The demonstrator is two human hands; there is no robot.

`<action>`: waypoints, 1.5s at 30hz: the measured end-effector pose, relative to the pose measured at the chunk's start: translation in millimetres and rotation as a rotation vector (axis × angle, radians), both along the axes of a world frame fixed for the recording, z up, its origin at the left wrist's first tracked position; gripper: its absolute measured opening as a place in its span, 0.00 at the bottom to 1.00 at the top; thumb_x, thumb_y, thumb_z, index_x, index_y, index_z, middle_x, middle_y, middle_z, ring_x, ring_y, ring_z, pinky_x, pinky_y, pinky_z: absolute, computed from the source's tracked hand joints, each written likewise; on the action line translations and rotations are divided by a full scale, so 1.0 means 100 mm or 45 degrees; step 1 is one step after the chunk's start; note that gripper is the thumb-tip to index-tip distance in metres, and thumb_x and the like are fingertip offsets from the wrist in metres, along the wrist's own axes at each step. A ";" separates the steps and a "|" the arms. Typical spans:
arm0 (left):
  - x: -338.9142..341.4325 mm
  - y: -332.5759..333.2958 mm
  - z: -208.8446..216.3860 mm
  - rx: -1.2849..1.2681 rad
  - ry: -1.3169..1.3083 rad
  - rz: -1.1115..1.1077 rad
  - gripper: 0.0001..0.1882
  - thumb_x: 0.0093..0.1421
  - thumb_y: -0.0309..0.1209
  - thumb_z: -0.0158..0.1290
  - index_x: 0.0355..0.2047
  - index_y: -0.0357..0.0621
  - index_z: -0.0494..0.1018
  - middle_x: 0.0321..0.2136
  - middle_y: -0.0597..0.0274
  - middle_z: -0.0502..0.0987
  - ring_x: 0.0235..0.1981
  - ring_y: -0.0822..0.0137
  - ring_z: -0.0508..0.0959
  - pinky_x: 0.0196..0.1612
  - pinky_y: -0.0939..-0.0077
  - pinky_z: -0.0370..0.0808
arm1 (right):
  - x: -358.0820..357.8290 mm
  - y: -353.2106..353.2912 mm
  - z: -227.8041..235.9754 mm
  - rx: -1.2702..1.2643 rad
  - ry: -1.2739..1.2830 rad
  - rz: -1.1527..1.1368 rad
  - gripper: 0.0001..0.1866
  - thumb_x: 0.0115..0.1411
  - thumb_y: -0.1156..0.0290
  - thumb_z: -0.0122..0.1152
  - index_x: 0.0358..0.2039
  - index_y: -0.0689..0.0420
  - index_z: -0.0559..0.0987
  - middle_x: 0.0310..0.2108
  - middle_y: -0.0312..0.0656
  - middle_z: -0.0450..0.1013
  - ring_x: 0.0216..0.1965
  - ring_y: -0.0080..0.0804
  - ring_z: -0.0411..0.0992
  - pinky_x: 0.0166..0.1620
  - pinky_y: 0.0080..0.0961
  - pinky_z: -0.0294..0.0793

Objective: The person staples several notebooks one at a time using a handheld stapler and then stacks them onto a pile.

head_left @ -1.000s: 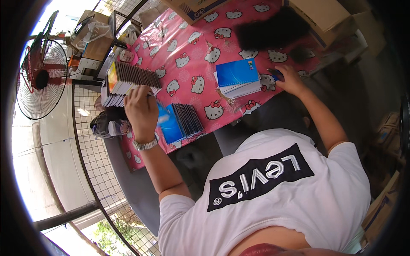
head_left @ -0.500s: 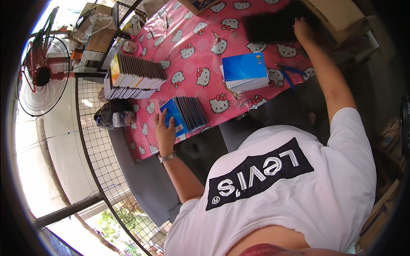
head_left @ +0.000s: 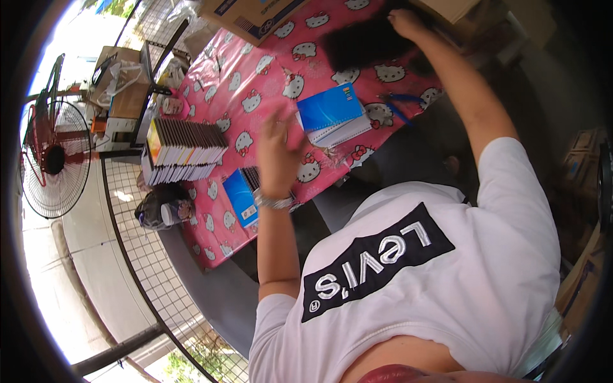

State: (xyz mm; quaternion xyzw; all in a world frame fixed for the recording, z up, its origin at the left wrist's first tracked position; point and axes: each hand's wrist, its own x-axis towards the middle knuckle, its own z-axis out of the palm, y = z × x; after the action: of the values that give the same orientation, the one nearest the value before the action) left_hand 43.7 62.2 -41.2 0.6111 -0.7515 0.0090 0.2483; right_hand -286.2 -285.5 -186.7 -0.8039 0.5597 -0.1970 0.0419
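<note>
My left hand (head_left: pixel 279 153), somewhat blurred, is raised over the table with fingers apart and nothing in it. Below its wrist, partly hidden, stands a row of blue-covered spiral notebooks (head_left: pixel 237 196). To its right lies a blue notebook (head_left: pixel 329 106) on top of white pages with punched edges. At the far right, my right hand (head_left: pixel 407 24) has its fingers closed at the edge of a black, fuzzy-looking pile (head_left: pixel 361 46). What it pinches is too small to make out. Blue-handled pliers (head_left: pixel 402 107) lie between the pile and the notebooks.
A pink patterned cloth (head_left: pixel 211 191) covers the table. A tall stack of notebooks (head_left: pixel 185 147) stands at the left, beside a jar (head_left: pixel 171 214) and a dark bag. Cardboard boxes (head_left: pixel 255 16) sit at the far side. A fan (head_left: pixel 56 158) stands by the mesh wall.
My left hand has left the row of blue notebooks and lifted rightward toward the notebook pile. My right hand stays at the black pile. The whole view has shifted a little.
</note>
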 end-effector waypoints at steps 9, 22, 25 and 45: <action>-0.43 -0.43 -0.26 0.411 -0.283 -0.335 0.18 0.52 0.33 0.61 0.44 0.47 0.78 0.41 0.60 0.79 0.43 0.55 0.78 0.44 0.62 0.78 | 0.34 0.23 0.28 -0.122 0.083 -0.036 0.19 0.63 0.55 0.55 0.50 0.52 0.74 0.48 0.50 0.74 0.47 0.50 0.75 0.49 0.47 0.74; -0.40 -0.48 -0.37 0.292 -0.286 -0.460 0.15 0.51 0.30 0.60 0.41 0.43 0.77 0.37 0.59 0.76 0.44 0.56 0.76 0.43 0.63 0.78 | 0.56 2.55 0.44 1.098 -1.325 0.207 0.12 0.61 0.68 0.58 0.40 0.61 0.80 0.31 0.37 0.78 0.27 0.18 0.72 0.30 0.19 0.71; -0.39 -0.49 -0.33 0.313 -0.282 -0.485 0.15 0.51 0.29 0.61 0.41 0.43 0.78 0.37 0.59 0.77 0.44 0.56 0.77 0.44 0.63 0.78 | 0.63 2.71 0.40 1.165 -1.423 0.115 0.12 0.61 0.68 0.57 0.41 0.60 0.80 0.32 0.35 0.78 0.24 0.15 0.68 0.27 0.16 0.67; -0.19 -0.80 -0.26 0.428 -0.121 -0.721 0.10 0.54 0.27 0.60 0.37 0.38 0.81 0.31 0.51 0.81 0.33 0.53 0.80 0.40 0.64 0.77 | 0.80 2.84 0.43 0.984 -1.405 0.183 0.14 0.61 0.71 0.58 0.44 0.65 0.80 0.30 0.36 0.76 0.24 0.17 0.68 0.30 0.17 0.68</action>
State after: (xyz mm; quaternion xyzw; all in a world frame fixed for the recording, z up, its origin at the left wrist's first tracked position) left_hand 24.6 -17.9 -67.6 0.4094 -0.8932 -0.1561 0.1012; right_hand -206.3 -1.2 -143.9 -0.5480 0.4319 -0.3608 0.6189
